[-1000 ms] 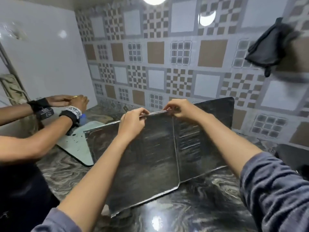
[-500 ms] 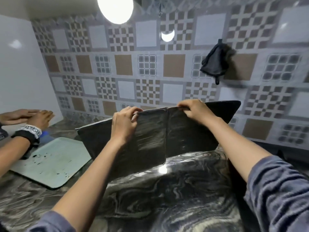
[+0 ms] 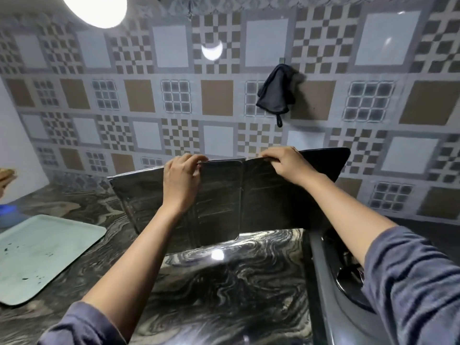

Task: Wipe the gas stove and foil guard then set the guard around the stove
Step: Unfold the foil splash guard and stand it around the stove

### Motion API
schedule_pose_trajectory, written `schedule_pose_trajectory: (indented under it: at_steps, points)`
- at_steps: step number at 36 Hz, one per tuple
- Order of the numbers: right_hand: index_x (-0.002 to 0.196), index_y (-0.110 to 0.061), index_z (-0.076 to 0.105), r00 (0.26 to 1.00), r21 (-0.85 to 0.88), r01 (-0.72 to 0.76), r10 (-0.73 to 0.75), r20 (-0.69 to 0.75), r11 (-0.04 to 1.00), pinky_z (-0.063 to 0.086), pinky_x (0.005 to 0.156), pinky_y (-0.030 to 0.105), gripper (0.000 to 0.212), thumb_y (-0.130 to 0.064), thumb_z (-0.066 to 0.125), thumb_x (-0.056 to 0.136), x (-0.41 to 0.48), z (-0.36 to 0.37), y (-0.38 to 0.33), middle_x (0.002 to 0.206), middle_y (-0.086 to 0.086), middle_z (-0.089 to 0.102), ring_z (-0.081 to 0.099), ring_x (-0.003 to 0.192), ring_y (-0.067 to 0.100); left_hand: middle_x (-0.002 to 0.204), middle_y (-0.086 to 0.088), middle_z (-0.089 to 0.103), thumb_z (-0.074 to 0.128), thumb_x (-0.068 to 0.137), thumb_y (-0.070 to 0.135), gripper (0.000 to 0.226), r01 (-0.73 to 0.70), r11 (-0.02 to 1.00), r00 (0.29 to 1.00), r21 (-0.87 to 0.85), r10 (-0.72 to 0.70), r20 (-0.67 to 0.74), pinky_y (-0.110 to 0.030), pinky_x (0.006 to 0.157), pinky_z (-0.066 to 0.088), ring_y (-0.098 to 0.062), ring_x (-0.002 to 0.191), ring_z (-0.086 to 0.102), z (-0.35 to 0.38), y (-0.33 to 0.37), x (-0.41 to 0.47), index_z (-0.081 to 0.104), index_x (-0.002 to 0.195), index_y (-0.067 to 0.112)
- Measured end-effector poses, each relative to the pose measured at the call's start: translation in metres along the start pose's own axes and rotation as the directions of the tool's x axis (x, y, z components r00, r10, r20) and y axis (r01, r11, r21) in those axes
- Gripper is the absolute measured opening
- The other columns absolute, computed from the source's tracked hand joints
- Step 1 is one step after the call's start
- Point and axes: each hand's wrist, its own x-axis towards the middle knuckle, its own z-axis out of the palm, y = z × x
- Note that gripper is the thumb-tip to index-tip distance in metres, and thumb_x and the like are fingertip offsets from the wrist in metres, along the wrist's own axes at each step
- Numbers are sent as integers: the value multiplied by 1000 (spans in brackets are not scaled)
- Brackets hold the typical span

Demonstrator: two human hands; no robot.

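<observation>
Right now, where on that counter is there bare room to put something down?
The marbled counter is bare between the upright foil guard, the pale tray and the stove edge. Behind the guard it is hidden. Both hands crowd its top.

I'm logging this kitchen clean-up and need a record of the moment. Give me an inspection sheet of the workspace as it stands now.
Surface: dark swirled marble counter, glossy, with lamp glare.
Job's things: folding dark foil guard, upright near the patterned tile wall; grey gas stove only partly in view at right.
Clutter: pale green tray with dark specks, at left; black cloth hanging on the wall.
Grips: left hand and right hand both pinch the guard's top edge.
Cables: nothing seen.
Surroundings: another person's hand at far left edge.
</observation>
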Motion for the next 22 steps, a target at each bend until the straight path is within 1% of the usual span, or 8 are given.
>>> schedule_pose_trajectory:
  at_steps: [2,5,8,11,15,18,20,22]
  points:
    - [101,-23,68,1000,-13,-2,2,1,1000,44,98,42,27,-8,51,87,1,-3,10,103,-3,69,59,101,20,106,-9,70,55,89,9,23,10,1000,1000,-7,-10,10,-40,90,41,-30,98,62,9,4,3,68,107,15]
    - [104,-22,65,1000,-80,-15,16,10,997,37,103,43,26,-11,46,90,2,-7,23,111,0,68,57,106,24,107,-8,69,53,91,11,24,13,1000,999,-17,-12,36,-39,92,39,-28,100,60,24,8,9,68,108,17]
    - [109,-20,62,999,-162,-42,45,17,986,32,103,41,27,-12,41,94,1,-12,37,119,2,65,55,111,26,104,-5,69,53,90,12,25,0,1000,998,-15,1,66,-37,91,36,-27,100,59,41,15,15,67,108,20]
    - [113,-20,61,998,-182,-69,70,-2,981,31,102,40,28,-14,40,95,2,-19,52,124,2,63,52,115,25,101,-5,68,53,88,8,28,-19,1000,998,-21,20,58,-36,91,33,-28,99,58,55,26,23,67,108,21]
    - [108,-16,63,996,-146,-93,89,-28,985,36,102,42,29,-9,39,94,3,-33,67,119,3,65,54,112,26,100,-3,67,53,86,6,30,-80,996,994,-29,82,73,-35,92,32,-26,99,58,72,40,41,66,108,22]
    - [105,-16,64,995,-118,-92,86,-55,989,40,100,46,27,-9,41,93,8,-41,79,114,3,66,56,108,25,96,-2,67,55,85,8,28,-101,995,994,-15,102,28,-32,88,31,-27,94,59,83,48,55,67,105,23]
    - [105,-15,65,994,-96,-86,79,-74,992,44,96,45,26,-10,43,93,12,-45,84,112,5,66,57,107,26,94,-4,67,54,84,9,27,-117,993,993,6,117,-7,-31,85,28,-28,91,59,88,52,63,68,104,21]
    - [106,-13,66,993,-81,-74,66,-100,994,46,94,42,26,-9,44,93,17,-47,88,111,5,67,58,105,25,93,-4,67,53,84,11,25,-129,991,991,24,129,-37,-30,86,27,-29,90,58,91,54,70,68,102,20]
